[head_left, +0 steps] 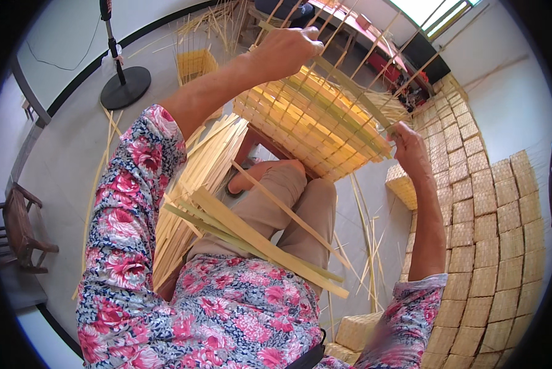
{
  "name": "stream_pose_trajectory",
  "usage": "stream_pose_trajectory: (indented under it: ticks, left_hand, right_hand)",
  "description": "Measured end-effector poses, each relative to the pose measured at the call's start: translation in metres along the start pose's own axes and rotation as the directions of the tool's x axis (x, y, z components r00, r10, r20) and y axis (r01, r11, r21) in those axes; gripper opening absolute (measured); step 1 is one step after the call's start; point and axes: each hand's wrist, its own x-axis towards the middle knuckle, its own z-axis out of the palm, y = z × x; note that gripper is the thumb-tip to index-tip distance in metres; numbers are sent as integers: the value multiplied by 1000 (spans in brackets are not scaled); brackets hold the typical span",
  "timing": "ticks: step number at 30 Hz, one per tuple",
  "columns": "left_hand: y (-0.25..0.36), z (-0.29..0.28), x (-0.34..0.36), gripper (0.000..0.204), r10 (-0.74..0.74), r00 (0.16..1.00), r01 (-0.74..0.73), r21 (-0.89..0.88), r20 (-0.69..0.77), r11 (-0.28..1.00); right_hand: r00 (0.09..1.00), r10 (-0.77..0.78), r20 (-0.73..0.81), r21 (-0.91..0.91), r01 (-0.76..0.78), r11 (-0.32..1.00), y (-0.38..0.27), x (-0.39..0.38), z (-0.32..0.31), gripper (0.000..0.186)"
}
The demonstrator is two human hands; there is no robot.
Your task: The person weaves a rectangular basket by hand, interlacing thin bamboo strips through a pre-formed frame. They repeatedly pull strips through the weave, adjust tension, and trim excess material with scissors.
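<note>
Yellow basket (297,126), stakes (434,57) cropped, strip (358,93) partly hidden

2 bare forearms (211,86) are being held outstretched, the left hand (288,52) and right hand (410,147) being held curled.

Daylight glares from a washed-out window (435,12) beyond the right grip (409,149). Right of that grip, stacked baskets (462,229) curve with fisheye distortion; nearer the body, the right sleeve (404,320) blurs. Black vignetting surrounds everything.
</note>
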Motion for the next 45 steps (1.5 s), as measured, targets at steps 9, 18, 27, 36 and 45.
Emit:
stream_pose_trajectory:
  ticks: [9,18,27,36,45]
  left_hand:
    - [6,-15,25,13,47,977,-77,137,208,988]
    - [6,-21,38,26,143,960,-201,238,240,950]
    - [21,-13,27,29,-5,948,-11,48,318,999]
    - [18,-1,2,32,-41,950,63,-62,310,996]
    - [5,18,-19,31,120,993,-118,-118,12,986]
  right_hand:
    - [997,78,6,15,-78,997,-5,2,-3,13]
    - [999,25,23,-32,-24,999,3,4,3,8]
    - [996,62,67,-239,-45,970,2,4,-2,10]
    - [994,40,102,-386,2,923,-1,11,1,17]
    - [929,-147,-339,-214,76,974,-16,-38,-2,30]
